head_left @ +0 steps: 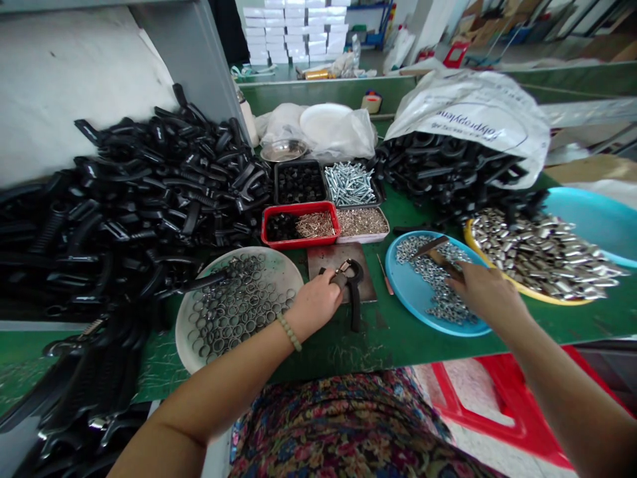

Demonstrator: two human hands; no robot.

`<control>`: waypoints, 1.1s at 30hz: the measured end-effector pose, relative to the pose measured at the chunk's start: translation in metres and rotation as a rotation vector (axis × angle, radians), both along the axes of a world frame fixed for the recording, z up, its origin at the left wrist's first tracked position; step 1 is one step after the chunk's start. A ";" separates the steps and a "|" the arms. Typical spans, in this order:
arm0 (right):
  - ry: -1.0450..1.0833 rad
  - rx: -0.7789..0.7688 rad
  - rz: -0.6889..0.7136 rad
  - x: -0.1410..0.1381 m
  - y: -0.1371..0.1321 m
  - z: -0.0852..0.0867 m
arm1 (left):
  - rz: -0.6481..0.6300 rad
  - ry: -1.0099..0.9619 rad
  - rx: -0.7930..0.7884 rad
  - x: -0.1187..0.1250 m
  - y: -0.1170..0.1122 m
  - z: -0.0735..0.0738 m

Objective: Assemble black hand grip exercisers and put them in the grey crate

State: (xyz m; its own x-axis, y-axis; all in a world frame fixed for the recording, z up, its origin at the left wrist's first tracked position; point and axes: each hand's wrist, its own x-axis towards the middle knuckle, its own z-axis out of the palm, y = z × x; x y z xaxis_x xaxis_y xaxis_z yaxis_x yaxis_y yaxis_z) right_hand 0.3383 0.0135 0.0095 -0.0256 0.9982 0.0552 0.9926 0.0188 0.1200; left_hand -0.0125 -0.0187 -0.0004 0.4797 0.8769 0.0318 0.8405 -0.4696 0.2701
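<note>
My left hand (318, 302) is closed around a black plastic part (354, 299) with a ring-shaped end and a shiny metal piece at its top. That part is over a flat metal plate (367, 284) on the green bench. On the right, my right hand (480, 289) grips the light wooden handle of a hammer (430, 246) with a narrow dark head. The hammer lies above a blue round tray (398, 292) of small silvery metal pieces (438, 282). A pale round tray (186, 345) of metal rings (233, 305) stands beside my left forearm.
Black plastic handles (184, 172) are heaped at left. Behind the plate stand a red box (300, 244) of small pins and a bin of screws (350, 184). A yellow-rimmed tray (547, 297) holds metal sleeves. A thin screwdriver-like tool (387, 284) lies near the blue tray.
</note>
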 end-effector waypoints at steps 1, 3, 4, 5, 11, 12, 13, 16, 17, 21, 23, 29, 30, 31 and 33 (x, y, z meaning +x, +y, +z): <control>-0.020 -0.056 -0.024 0.009 -0.005 -0.002 | 0.004 0.005 -0.002 0.000 0.000 0.000; 0.018 -0.080 -0.045 0.006 -0.016 -0.003 | 0.015 0.020 -0.010 0.000 0.000 0.000; 0.069 -0.052 -0.054 -0.005 -0.021 -0.001 | 0.018 0.026 -0.013 0.001 0.000 0.000; 0.141 -0.021 -0.056 -0.021 -0.025 0.003 | 0.021 0.033 -0.014 0.001 0.000 0.001; 0.603 -0.126 0.234 -0.121 -0.040 0.043 | 0.044 0.047 -0.023 0.003 -0.001 0.005; 0.636 -0.100 0.247 -0.128 -0.040 0.047 | 0.039 0.039 -0.026 0.003 0.000 0.005; 0.656 -0.068 0.235 -0.134 -0.039 0.049 | 0.031 0.031 -0.028 0.003 0.000 0.005; 0.629 -0.114 0.184 -0.138 -0.036 0.048 | 0.025 0.015 -0.033 0.003 0.000 0.004; 0.604 -0.158 0.186 -0.138 -0.035 0.046 | 0.030 0.013 -0.036 0.003 -0.001 0.003; 0.609 -0.093 0.188 -0.137 -0.035 0.044 | 0.036 -0.002 -0.028 0.003 -0.001 0.002; 0.594 -0.105 0.209 -0.138 -0.035 0.044 | 0.042 -0.004 -0.032 0.003 0.000 0.003; 0.620 -0.068 0.222 -0.139 -0.032 0.043 | 0.045 0.004 -0.027 0.007 -0.003 0.004; 0.611 -0.089 0.215 -0.138 -0.032 0.042 | 0.053 0.007 -0.029 0.006 -0.005 0.005; 0.596 -0.128 0.216 -0.138 -0.033 0.042 | 0.063 0.007 -0.035 0.005 -0.005 0.005; 0.593 -0.192 0.244 -0.136 -0.037 0.043 | 0.095 -0.015 -0.046 -0.001 -0.001 0.011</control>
